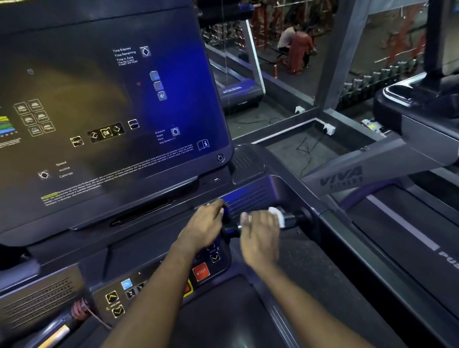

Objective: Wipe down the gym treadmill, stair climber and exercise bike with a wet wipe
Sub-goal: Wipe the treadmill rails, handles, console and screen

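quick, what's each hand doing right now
Left hand: grips the handlebar.
Right hand: holds the wet wipe against that handlebar.

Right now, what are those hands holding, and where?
The right hand wraps a white wet wipe around the black treadmill handlebar near its right end. The left hand grips the same bar further left.

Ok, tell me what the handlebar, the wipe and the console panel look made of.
Handlebar: matte black, likely rubber or foam grip, no glare. Wipe: white, soft, crumpled, probably nonwoven cloth. Console panel: glossy plastic or glass, mirroring blue and yellow light.
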Action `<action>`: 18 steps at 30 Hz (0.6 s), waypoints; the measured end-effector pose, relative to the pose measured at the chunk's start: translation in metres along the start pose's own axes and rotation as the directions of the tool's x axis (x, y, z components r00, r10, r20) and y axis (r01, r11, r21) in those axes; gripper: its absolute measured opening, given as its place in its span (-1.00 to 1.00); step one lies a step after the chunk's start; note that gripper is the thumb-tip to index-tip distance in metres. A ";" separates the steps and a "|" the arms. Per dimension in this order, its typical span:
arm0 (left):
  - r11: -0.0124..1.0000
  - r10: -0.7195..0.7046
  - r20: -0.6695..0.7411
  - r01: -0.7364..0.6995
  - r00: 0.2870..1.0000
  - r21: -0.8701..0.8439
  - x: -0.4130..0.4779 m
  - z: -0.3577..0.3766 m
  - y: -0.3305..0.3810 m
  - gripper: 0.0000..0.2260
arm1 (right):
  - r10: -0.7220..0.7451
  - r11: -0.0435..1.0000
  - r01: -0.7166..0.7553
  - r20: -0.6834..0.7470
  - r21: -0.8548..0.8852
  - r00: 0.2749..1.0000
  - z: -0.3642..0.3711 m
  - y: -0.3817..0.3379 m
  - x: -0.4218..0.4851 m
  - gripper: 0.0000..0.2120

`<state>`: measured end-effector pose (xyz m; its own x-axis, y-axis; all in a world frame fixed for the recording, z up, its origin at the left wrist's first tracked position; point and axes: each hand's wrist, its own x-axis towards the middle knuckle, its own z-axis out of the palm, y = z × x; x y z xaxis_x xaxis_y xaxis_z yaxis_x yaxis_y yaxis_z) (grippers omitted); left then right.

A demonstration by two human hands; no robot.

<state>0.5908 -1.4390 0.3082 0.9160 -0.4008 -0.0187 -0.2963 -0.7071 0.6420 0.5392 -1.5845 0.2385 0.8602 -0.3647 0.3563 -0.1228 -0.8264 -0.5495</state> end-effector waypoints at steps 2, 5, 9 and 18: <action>1.000 0.006 -0.020 -0.007 1.000 -0.028 0.001 -0.001 0.000 -0.80 | -0.175 0.984 0.173 0.051 0.045 0.983 0.005 -0.015 -0.008 -0.57; 0.999 0.006 -0.027 -0.007 1.000 -0.046 0.001 -0.001 0.000 -0.79 | -0.413 0.905 0.379 0.189 0.194 0.891 -0.004 0.003 -0.018 -0.56; 0.999 -0.002 -0.022 0.001 1.000 -0.034 0.000 0.001 -0.002 -0.79 | -0.340 0.940 0.328 0.172 0.094 0.925 -0.018 0.051 -0.009 -0.50; 1.000 0.001 -0.016 -0.001 1.000 -0.002 0.001 0.002 -0.003 -0.79 | -0.496 0.869 0.480 0.231 0.124 0.837 -0.002 0.030 -0.033 -0.48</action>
<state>0.5920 -1.4387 0.3048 0.9200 -0.3919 -0.0059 -0.2964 -0.7054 0.6438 0.5062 -1.5988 0.2119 0.8954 0.2033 0.3960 0.3677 -0.8394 -0.4003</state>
